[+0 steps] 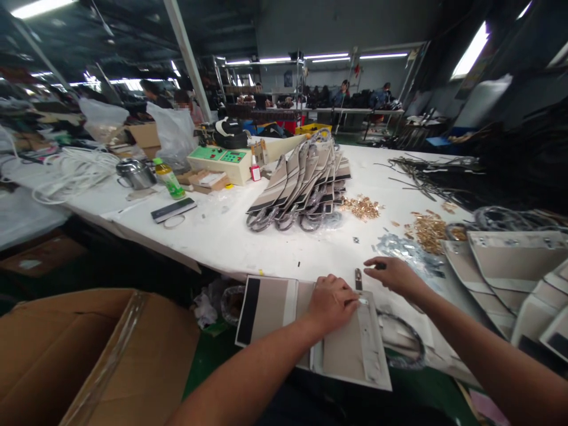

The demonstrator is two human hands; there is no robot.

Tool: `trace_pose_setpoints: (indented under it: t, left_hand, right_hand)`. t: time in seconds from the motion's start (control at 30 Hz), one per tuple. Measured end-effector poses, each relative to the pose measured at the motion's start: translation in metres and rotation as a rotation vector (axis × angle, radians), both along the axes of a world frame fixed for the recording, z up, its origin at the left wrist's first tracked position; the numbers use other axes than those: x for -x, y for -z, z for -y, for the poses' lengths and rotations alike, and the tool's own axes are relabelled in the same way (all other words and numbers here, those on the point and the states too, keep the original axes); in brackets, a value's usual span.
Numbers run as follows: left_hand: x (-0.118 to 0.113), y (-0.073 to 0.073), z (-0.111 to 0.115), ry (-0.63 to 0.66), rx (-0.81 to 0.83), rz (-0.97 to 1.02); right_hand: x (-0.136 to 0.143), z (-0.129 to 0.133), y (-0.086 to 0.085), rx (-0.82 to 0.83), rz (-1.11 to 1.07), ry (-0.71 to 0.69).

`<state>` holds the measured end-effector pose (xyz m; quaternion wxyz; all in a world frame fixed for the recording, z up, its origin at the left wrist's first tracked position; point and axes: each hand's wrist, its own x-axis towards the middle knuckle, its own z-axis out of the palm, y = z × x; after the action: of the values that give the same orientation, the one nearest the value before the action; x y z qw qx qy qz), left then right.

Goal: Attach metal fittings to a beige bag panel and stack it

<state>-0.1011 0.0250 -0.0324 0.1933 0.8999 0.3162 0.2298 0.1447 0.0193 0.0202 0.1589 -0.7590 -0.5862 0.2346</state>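
A beige bag panel [270, 313] with a dark strip along one end lies in front of me at the table's edge. My left hand [332, 303] is on top of it, fingers bent and pressing it down, their tips by a small pale piece [362, 302] at the panel's border. To the right, my right hand [394, 277] is raised over the table with thumb and fingers pinched together. Something small and dark shows between them, too small to name. A short metal strip [358, 279] lies between the hands. A plastic-wrapped handle [415, 343] loops out from the panel's right side.
Stacked beige panels [297, 177] with wrapped handles stand mid-table; more panels [510, 260] lie right. Gold fittings [428, 232] and grey metal plates [406, 251] are scattered nearby. A bottle [169, 178], metal mug [135, 174] and green-topped machine [222, 163] stand left. A cardboard box [155, 355] is lower left.
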Motion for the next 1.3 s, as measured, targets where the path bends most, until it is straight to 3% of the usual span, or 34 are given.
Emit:
trace_pose_setpoints:
  t: [0.17, 0.3, 0.5, 0.67, 0.83, 0.97, 1.03, 1.13, 1.3]
  left_hand:
    - [0.0, 0.001, 0.0, -0.014, 0.025, 0.003]
    - [-0.001, -0.001, 0.001, -0.015, 0.048, -0.012]
    - [-0.004, -0.001, -0.001, 0.004, 0.036, -0.029]
    - [-0.005, 0.0, -0.002, 0.01, 0.006, -0.036]
    - [-0.006, 0.0, -0.001, 0.01, -0.016, -0.013]
    - [-0.006, -0.001, -0.001, 0.011, 0.003, -0.006]
    - [-0.005, -0.001, 0.0, 0.014, 0.007, -0.009]
    - [-0.005, 0.0, 0.001, 0.008, 0.016, -0.011]
    - [-0.006, 0.003, 0.002, 0.003, 0.003, -0.003]
  right_hand:
    - [-0.015, -0.075, 0.007, -0.057, 0.123, 0.131]
    - [-0.016, -0.113, 0.019, -0.006, 0.176, 0.182]
    - [-0.025, -0.129, 0.026, 0.053, 0.188, 0.22]
    - [-0.022, -0.126, 0.017, 0.001, 0.157, 0.254]
    - [-0.014, -0.089, -0.02, -0.022, 0.033, 0.201]
    - [0.006, -0.015, -0.046, 0.074, -0.125, -0.015]
    - [0.021, 0.028, -0.043, 0.212, -0.297, -0.149]
    - [0.039, 0.077, -0.021, 0.303, -0.355, -0.195]
    - [0.051, 0.099, 0.004, 0.183, -0.211, -0.118]
